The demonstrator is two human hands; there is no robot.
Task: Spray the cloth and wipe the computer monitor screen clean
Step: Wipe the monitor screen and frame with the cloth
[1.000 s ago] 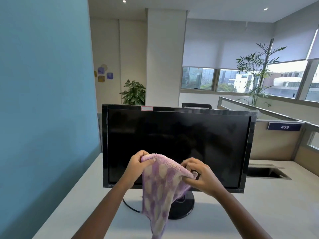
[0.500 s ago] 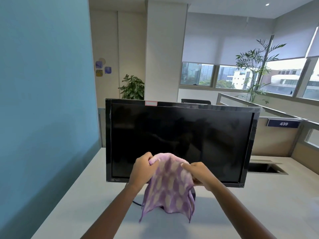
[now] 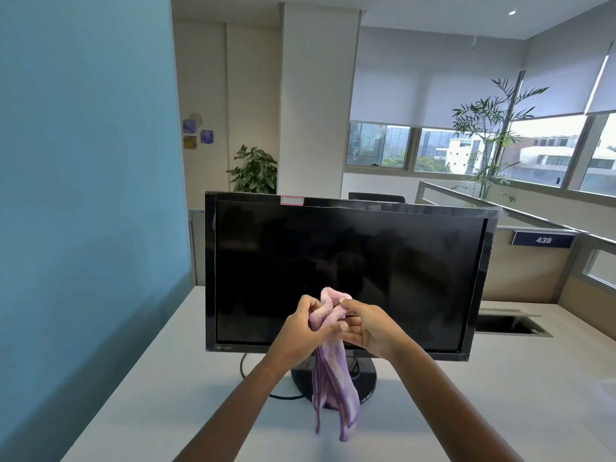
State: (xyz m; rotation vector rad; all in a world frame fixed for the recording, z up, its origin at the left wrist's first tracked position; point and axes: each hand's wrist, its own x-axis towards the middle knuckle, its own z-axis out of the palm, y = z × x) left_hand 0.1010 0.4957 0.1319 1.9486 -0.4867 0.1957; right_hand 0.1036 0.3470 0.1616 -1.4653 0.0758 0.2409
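Bunching the purple cloth together, the left hand and right hand now meet in front of the lower middle of the dark monitor, where half a second ago they held the cloth spread wide between them. Both sets of fingers are closed on the cloth's gathered top, which pokes up above the knuckles. The rest hangs down in a narrow twisted strip before the monitor's round stand, its ends above the white table. The monitor stands upright on the table, a small white label on its top edge.
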